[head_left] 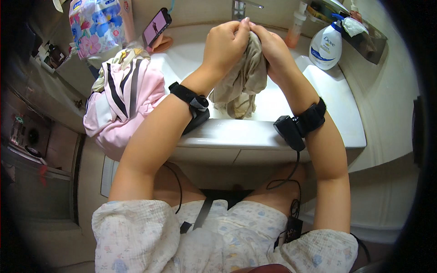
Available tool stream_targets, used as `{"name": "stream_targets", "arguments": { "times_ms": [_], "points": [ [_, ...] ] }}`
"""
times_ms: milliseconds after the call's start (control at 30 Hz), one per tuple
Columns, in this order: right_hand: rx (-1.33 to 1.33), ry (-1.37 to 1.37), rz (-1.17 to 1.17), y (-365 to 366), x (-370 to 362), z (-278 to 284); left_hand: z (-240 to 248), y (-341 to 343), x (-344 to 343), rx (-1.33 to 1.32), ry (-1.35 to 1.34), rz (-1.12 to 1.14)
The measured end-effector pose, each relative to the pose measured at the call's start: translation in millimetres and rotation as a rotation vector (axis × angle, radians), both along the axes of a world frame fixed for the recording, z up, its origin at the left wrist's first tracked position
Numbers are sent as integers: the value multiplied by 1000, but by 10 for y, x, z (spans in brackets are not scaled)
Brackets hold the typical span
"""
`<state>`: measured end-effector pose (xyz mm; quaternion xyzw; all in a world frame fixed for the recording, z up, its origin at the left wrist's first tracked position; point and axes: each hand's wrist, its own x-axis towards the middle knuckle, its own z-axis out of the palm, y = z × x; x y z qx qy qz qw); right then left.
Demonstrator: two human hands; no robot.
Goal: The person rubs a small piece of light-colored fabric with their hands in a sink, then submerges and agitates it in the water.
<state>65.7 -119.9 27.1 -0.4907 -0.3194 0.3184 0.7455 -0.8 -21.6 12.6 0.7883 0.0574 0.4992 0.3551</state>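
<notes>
A wet-looking beige-grey cloth garment hangs bunched over the white sink, its lower end down in the basin. My left hand is closed on the garment's upper part from the left. Close against it, my right hand grips the same bunch from the right, and the thumbs nearly meet at the top. Folds hide some of the fingers. Just behind the hands rises the metal faucet. What kind of garment it is cannot be made out.
Pink and white clothes with dark stripes are heaped on the sink's left edge. Behind them are a phone on a stand and a flowered plastic pack. A white pump bottle and an orange-tinted bottle stand at the right back.
</notes>
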Motion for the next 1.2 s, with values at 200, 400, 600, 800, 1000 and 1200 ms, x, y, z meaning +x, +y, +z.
{"name": "stream_targets", "arguments": {
  "times_ms": [200, 400, 600, 800, 1000, 1200],
  "points": [
    [31, -42, -49, 78, 189, -175, -6, -134, 13, 206, -47, -176],
    [-13, -23, -24, 11, -62, -20, -7, 10, -8, 58, -39, 28],
    [41, -69, -31, 4, -81, -15, 67, -35, -39, 65, -97, 24],
    [2, 10, -53, 6, -49, -44, 27, -74, -16, 135, -67, -64],
    [48, 4, -17, -8, -152, 35, 58, 16, -44, 11, -46, 43],
    [-12, -18, -66, -14, -51, -32, 71, -110, -55, 105, 0, -36]
  ]
}}
